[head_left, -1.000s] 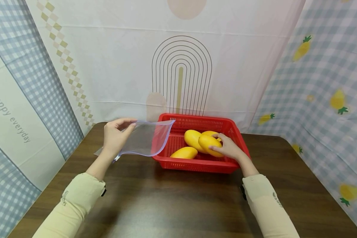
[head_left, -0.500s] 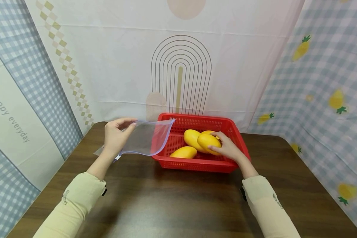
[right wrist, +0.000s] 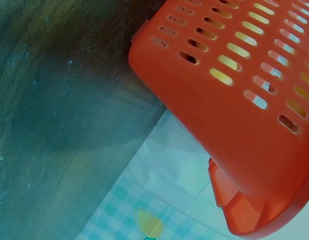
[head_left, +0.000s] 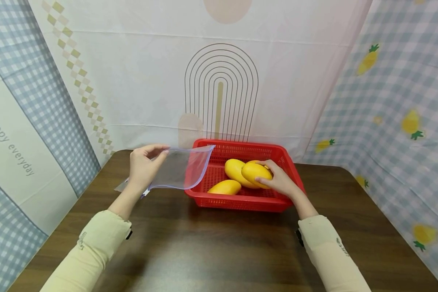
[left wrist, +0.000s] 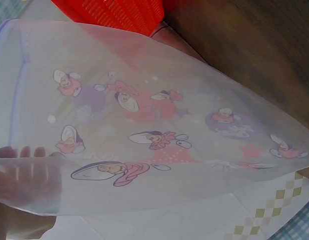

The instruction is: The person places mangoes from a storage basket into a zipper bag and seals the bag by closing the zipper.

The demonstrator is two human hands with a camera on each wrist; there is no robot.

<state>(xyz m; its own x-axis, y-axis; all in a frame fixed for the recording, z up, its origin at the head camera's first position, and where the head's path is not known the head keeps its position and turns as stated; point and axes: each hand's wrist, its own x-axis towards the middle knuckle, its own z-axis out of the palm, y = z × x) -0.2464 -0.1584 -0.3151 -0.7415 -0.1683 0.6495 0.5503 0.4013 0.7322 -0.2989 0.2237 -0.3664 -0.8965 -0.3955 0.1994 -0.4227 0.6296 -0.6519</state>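
My left hand (head_left: 143, 168) pinches the upper edge of a translucent zip bag (head_left: 175, 168) whose purple-trimmed mouth gapes toward the basket. A white slider (head_left: 146, 192) hangs at the bag's lower corner. Seen in the left wrist view, the bag (left wrist: 144, 120) is flat and printed with pink and purple cartoon figures. My right hand (head_left: 280, 179) grips a yellow mango (head_left: 253, 173) inside the red basket (head_left: 237, 201), thumb at its near side and fingers over its far side. Beside it lie another mango (head_left: 234, 168) and one nearer the front wall (head_left: 225, 187); a further one is mostly hidden behind the held mango.
The basket stands at the back of a brown wooden table (head_left: 211, 247), its slotted wall (right wrist: 194, 85) filling much of the right wrist view. A printed white cloth (head_left: 142, 81) hangs behind, with checked cloth (head_left: 390, 162) on the right side.
The mango in my right hand has risen very slightly and drifted a little left. My left hand keeps the bag in nearly the same place; the head view has shifted a touch.
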